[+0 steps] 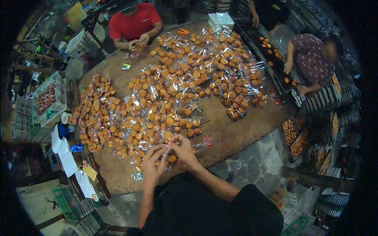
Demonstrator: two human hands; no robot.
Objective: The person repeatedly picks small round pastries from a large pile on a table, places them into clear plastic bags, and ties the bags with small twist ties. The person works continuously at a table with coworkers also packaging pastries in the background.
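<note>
At the near edge of a wooden table, my left hand and my right hand meet, fingers pinching the gathered top of a clear plastic bag with round brown baked pieces. Many similar filled clear bags lie heaped beyond my hands. On the left, a pile of bags with reddish labels spreads along the table. Small silvery strips lie left of my left hand. To the right of my right hand is a stack of red printed labels.
Across the table a person in a red shirt handles something small, near a green stapler. Two more people work beside a dark trough with loose pieces at the upper right. A plastic crate and papers are at the left.
</note>
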